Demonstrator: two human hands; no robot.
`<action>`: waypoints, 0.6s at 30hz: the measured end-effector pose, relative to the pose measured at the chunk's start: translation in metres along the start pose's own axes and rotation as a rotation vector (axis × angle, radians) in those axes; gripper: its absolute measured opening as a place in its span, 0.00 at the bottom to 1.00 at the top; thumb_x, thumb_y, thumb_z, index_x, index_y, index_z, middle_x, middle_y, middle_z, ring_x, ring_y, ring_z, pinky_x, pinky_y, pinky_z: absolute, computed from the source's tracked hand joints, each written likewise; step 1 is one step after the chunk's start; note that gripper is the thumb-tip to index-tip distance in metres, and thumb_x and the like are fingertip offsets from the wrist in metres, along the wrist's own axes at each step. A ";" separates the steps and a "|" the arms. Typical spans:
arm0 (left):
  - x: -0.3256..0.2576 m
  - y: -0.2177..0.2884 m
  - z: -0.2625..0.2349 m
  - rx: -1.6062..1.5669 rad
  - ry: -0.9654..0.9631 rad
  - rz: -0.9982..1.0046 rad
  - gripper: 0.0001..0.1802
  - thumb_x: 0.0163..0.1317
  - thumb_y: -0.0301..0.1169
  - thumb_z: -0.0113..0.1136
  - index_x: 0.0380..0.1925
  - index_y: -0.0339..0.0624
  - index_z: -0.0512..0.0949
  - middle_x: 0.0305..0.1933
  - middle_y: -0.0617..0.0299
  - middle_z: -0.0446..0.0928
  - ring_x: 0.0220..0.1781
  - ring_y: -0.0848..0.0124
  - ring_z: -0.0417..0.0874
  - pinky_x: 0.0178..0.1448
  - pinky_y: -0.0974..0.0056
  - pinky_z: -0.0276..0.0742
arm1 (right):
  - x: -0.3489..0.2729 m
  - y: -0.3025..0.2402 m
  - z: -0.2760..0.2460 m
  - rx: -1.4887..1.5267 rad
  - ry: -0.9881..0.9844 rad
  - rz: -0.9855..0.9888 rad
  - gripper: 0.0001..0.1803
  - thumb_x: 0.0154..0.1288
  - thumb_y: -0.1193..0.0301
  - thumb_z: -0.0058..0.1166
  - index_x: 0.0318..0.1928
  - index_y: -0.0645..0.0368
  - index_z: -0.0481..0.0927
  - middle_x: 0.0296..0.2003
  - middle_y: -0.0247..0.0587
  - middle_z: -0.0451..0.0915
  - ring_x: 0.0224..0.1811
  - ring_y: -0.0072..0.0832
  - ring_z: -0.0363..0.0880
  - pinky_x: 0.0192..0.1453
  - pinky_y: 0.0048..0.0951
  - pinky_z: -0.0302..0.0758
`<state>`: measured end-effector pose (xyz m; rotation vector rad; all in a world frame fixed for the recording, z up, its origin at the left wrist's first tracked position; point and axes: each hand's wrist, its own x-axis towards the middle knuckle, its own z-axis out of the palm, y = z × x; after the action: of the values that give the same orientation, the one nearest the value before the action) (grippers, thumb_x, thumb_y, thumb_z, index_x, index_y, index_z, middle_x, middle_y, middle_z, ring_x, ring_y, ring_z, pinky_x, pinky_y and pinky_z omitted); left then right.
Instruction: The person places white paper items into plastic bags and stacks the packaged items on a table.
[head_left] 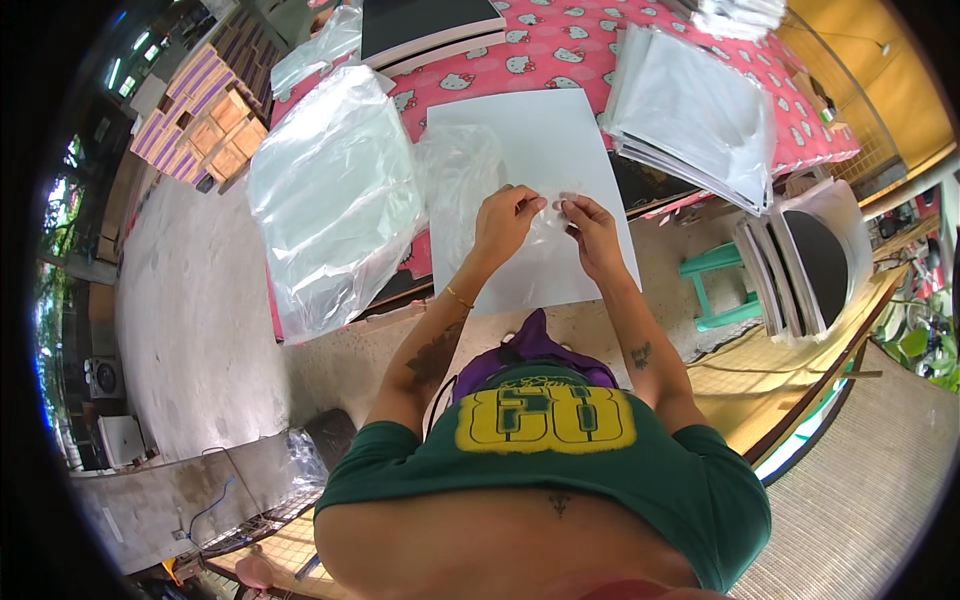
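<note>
2 hands (550,222), 1 clear bag (470,180)

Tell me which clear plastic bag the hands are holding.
The thin clear bag pinched between both hands over the white board, not the big pile of bags to its left.

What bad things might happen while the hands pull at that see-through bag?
The thin clear bag, pinched between the left hand and right hand, might tear if tugged hard. The white sheet beneath hangs over the table edge, so a bump might slide it off. The big pile of plastic bags beside it may slip too.
</note>
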<state>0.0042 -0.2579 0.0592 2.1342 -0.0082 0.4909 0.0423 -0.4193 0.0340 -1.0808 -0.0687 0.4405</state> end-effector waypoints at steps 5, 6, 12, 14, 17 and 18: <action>-0.001 0.011 0.006 0.011 0.047 -0.019 0.08 0.58 0.31 0.59 0.29 0.35 0.77 0.26 0.55 0.76 0.25 0.66 0.75 0.32 0.64 0.70 | -0.007 0.004 -0.006 0.203 0.002 -0.029 0.06 0.61 0.72 0.58 0.36 0.57 0.75 0.33 0.31 0.78 0.37 0.19 0.75 0.45 0.23 0.70; 0.000 0.012 0.008 0.024 0.062 -0.021 0.09 0.58 0.31 0.59 0.29 0.35 0.77 0.26 0.54 0.76 0.25 0.65 0.76 0.32 0.64 0.70 | -0.007 0.007 -0.007 0.269 -0.013 -0.024 0.06 0.60 0.72 0.59 0.36 0.57 0.75 0.32 0.30 0.78 0.36 0.20 0.75 0.46 0.24 0.71; 0.004 -0.008 0.000 0.122 0.329 -0.063 0.05 0.59 0.30 0.54 0.29 0.42 0.76 0.29 0.55 0.76 0.30 0.54 0.76 0.33 0.56 0.70 | -0.024 0.007 -0.011 0.448 -0.062 -0.087 0.06 0.61 0.72 0.58 0.36 0.56 0.74 0.33 0.30 0.76 0.36 0.22 0.77 0.51 0.29 0.73; -0.001 -0.012 -0.005 0.175 0.155 0.207 0.03 0.58 0.28 0.54 0.29 0.41 0.76 0.30 0.55 0.77 0.32 0.56 0.77 0.37 0.56 0.71 | -0.024 -0.007 -0.021 0.242 0.012 -0.183 0.05 0.63 0.71 0.55 0.35 0.57 0.73 0.32 0.30 0.75 0.35 0.21 0.76 0.52 0.31 0.73; -0.036 0.000 0.006 0.337 -0.526 0.365 0.06 0.57 0.33 0.52 0.27 0.43 0.74 0.29 0.55 0.76 0.36 0.54 0.77 0.39 0.52 0.71 | 0.002 -0.063 -0.001 -0.346 0.305 -0.636 0.07 0.66 0.71 0.49 0.37 0.63 0.73 0.33 0.32 0.74 0.36 0.18 0.70 0.48 0.21 0.69; -0.058 -0.006 0.018 0.280 -0.675 0.270 0.07 0.57 0.34 0.53 0.27 0.43 0.73 0.29 0.55 0.76 0.35 0.54 0.78 0.39 0.52 0.72 | 0.018 -0.074 0.019 -0.358 0.218 -0.708 0.10 0.66 0.70 0.49 0.42 0.64 0.74 0.37 0.38 0.75 0.40 0.20 0.73 0.49 0.22 0.69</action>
<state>-0.0420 -0.2789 0.0254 2.4936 -0.6457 -0.1069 0.0763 -0.4255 0.1040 -1.3627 -0.3341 -0.3413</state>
